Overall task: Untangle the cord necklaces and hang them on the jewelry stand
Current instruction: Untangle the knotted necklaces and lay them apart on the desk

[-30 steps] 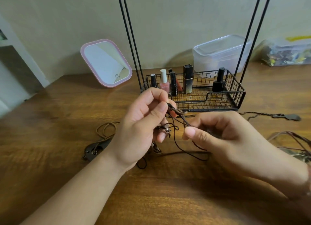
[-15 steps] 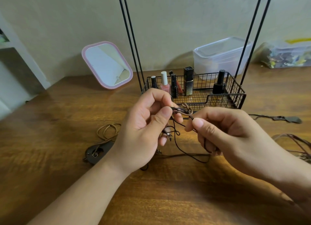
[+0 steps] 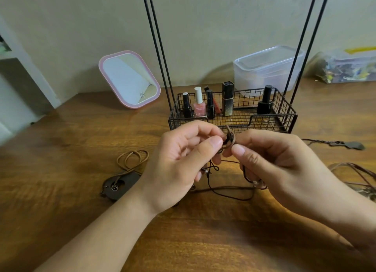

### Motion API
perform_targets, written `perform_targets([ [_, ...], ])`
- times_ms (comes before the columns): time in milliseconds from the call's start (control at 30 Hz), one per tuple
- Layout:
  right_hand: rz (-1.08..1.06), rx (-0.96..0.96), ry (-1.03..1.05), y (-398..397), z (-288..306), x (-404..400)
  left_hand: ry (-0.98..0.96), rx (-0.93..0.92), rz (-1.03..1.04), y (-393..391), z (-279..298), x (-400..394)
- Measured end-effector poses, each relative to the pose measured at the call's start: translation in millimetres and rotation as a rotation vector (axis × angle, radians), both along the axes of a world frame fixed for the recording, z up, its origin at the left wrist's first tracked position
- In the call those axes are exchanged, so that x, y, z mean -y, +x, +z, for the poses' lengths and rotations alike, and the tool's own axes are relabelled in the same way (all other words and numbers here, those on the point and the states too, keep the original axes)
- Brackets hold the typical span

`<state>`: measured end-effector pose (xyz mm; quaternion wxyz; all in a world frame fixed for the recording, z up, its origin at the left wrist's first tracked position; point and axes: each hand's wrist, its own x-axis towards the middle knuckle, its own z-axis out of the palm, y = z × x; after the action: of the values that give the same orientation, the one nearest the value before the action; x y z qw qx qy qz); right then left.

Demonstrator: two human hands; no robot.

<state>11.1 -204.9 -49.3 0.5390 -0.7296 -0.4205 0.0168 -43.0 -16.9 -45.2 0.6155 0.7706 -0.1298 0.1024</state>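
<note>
None of the necklaces are hanging yet as far as I can tell, so this looks like early days. Both hands are working the same knot: the left hand is pinching the tangled cords between thumb and forefinger, and the right hand is pinching the other side of that same clump, fingertips almost touching. The knot is hovering just in front of the jewelry stand, with dark loops trailing down from it onto the wooden table between the wrists.

Still waiting on the surface: a tan cord with a dark pendant is lying left of the left wrist, a chain with a dark charm is sitting toward the right edge, and more brown cords are bunching at the right edge, partly cut off. My guess is all of that still needs sorting and hanging.

The stand's basket is holding nail polish bottles, its tall rods running up out of view. Behind it by the wall, a pink mirror is leaning near the back left, a clear plastic box is sitting behind the basket, and a plastic bag is filling the back right corner.
</note>
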Motion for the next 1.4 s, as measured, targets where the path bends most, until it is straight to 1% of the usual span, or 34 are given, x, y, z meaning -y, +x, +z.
perform_targets([
  [67,-0.008,0.030,-0.032,0,-1,0,0.041,-0.006,0.027,2,-1,0],
  [167,-0.023,0.054,-0.080,-1,-2,0,0.043,-0.004,0.024,3,-1,2],
  [300,-0.019,0.053,-0.092,0,-4,0,0.076,0.012,0.018,3,1,3],
  [400,0.007,-0.013,-0.092,1,-4,0,0.138,0.043,0.027,3,-1,1],
  [533,0.056,-0.182,-0.023,1,-2,0,0.210,0.099,-0.005,3,0,1],
  [600,0.020,-0.175,-0.027,0,0,-1,0.225,0.120,-0.024,2,0,2],
  [700,-0.056,-0.148,-0.021,-2,3,-4,0.168,0.143,-0.005,2,0,2],
  [800,-0.175,-0.217,0.039,-4,5,-4,0.060,0.149,0.058,2,0,-1],
  [833,-0.225,-0.194,0.026,-4,5,-3,0.037,0.152,0.088,2,0,-1],
  [933,-0.347,-0.039,-0.091,-7,6,-2,-0.007,0.163,0.142,3,-1,-1],
  [1000,-0.351,-0.045,-0.160,-8,8,-2,-0.012,0.188,0.157,4,-2,0],
  [1067,-0.281,-0.116,-0.311,-7,7,-4,-0.011,0.199,0.153,4,-3,0],
  [1133,-0.247,-0.112,-0.430,-6,5,-3,-0.029,0.185,0.123,3,-2,1],
  [1167,-0.274,-0.054,-0.426,-5,4,-2,-0.039,0.169,0.097,2,-1,0],
  [1200,-0.326,0.003,-0.349,-4,4,-1,-0.047,0.149,0.066,2,0,0],
  [1233,-0.365,0.023,-0.196,-3,6,1,-0.050,0.128,0.039,1,0,0],
  [1267,-0.363,-0.008,-0.026,-2,9,2,-0.051,0.112,0.016,1,1,0],
  [1300,-0.313,-0.061,0.072,-2,10,3,-0.046,0.107,0.002,1,1,0],
  [1333,-0.229,-0.110,0.093,-1,10,3,-0.037,0.113,-0.008,1,0,0],
  [1400,-0.072,-0.147,0.036,-1,5,0,-0.023,0.123,-0.029,2,-1,1],
])
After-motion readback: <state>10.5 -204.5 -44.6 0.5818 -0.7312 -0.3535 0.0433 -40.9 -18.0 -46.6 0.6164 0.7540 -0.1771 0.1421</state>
